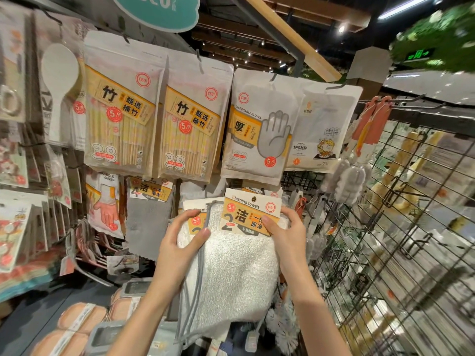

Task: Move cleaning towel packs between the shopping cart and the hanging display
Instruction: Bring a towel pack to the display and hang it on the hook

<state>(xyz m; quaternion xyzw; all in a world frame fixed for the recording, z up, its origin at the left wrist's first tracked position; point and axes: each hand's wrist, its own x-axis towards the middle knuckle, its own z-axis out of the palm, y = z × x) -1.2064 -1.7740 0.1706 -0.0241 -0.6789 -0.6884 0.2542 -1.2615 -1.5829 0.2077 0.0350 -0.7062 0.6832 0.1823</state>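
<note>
Here, at lower centre of the frame, my left hand (183,236) and right hand (284,231) each pinch a side of the front cleaning towel pack (231,263), probably steadying its header card (253,214) near the display hook, which is hidden. Two white packs show, one overlapping the other; the shopping cart is out of view.

Fluffy white terry cloth w/ grey stitched edging makes up the cleaning towel pack (231,265), topped by a smooth matt paper header card (253,214). Above, glossy plastic chopstick pouches (120,109) show pale bamboo sticks thru clear film; the disposable gloves bag (257,129) looks matt white. Flat grey cloth (149,222) hangs left of the pack. At right, thin dark metal wire grid (401,227), smooth finish.
</note>
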